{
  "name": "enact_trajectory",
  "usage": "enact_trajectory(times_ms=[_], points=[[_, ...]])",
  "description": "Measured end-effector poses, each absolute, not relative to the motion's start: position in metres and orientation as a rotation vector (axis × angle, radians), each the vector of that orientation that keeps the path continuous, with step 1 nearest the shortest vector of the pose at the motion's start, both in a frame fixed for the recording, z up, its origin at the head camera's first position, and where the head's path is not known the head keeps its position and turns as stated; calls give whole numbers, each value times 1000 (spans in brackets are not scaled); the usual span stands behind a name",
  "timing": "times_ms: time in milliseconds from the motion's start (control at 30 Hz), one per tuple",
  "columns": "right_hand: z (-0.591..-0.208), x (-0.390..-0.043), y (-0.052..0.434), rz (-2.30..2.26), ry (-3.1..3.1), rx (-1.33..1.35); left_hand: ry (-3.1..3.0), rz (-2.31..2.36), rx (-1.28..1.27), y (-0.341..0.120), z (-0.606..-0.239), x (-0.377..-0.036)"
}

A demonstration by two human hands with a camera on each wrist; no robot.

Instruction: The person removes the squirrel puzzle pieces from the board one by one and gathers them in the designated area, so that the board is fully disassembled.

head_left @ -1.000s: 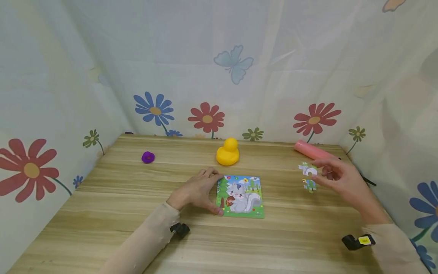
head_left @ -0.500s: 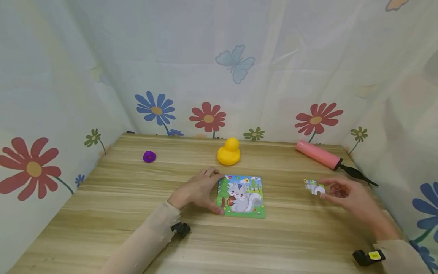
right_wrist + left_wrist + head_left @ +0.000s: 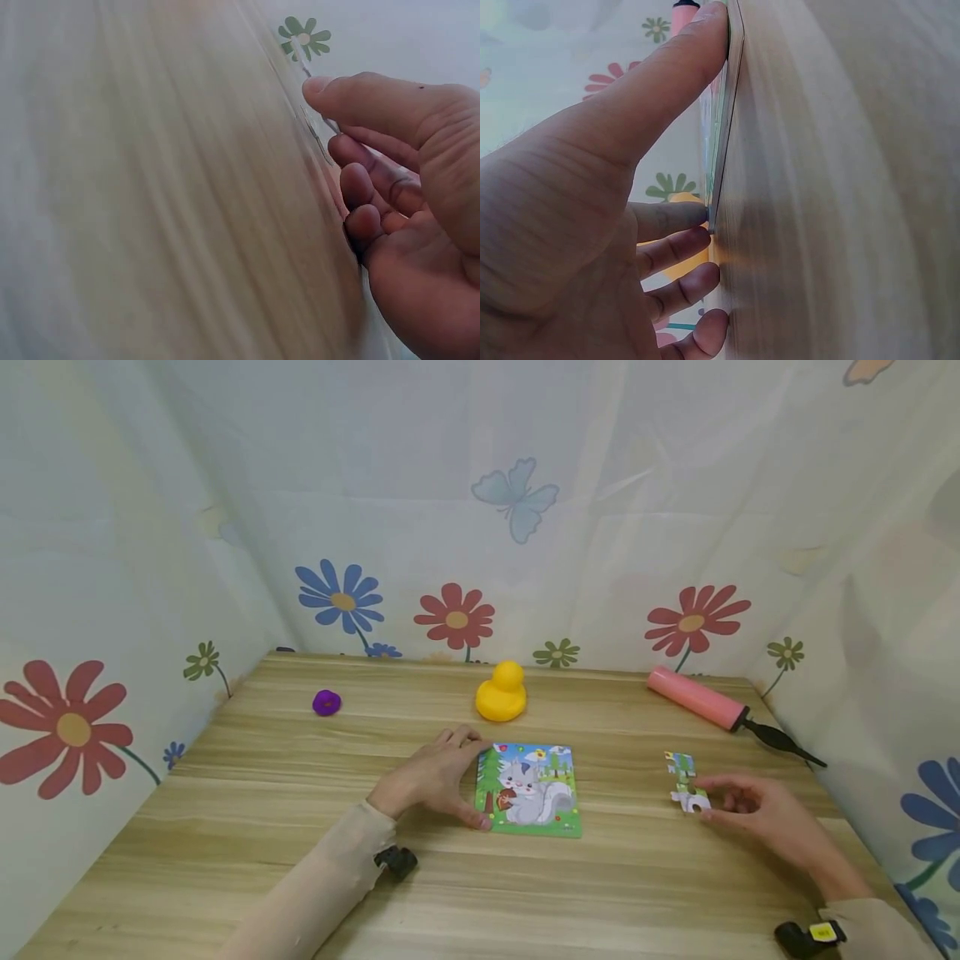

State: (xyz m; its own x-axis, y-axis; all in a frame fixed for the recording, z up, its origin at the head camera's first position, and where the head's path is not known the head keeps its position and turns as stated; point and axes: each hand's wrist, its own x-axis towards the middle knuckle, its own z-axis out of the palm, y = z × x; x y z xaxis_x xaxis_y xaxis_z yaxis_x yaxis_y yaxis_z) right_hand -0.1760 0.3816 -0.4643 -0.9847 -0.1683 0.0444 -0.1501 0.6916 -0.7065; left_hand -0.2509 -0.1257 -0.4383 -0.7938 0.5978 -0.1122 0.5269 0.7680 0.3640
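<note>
While your left hand (image 3: 431,777) lies at the squirrel picture board (image 3: 527,789), thumb and forefinger spread to its two left corners, your right hand (image 3: 772,818) pinches a small cluster of puzzle pieces (image 3: 683,767), well apart from the left. The board lies around the middle of the table (image 3: 600,893); the pieces are nearer the right edge, leaving you a strip of wood between the two. Beyond, the yellow duck (image 3: 501,695) sits near the far edge, the purple ring (image 3: 327,702) toward the far left corner, and the pink pump (image 3: 697,700) slants from near the far right corner, its black tip at the right edge.
</note>
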Motion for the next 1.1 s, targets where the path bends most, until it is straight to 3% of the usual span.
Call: enact_trajectory(times_ms=[1100], points=[[-470,-181,380,-1189,2820,-281,2734,456,882,-126,-437,-250]])
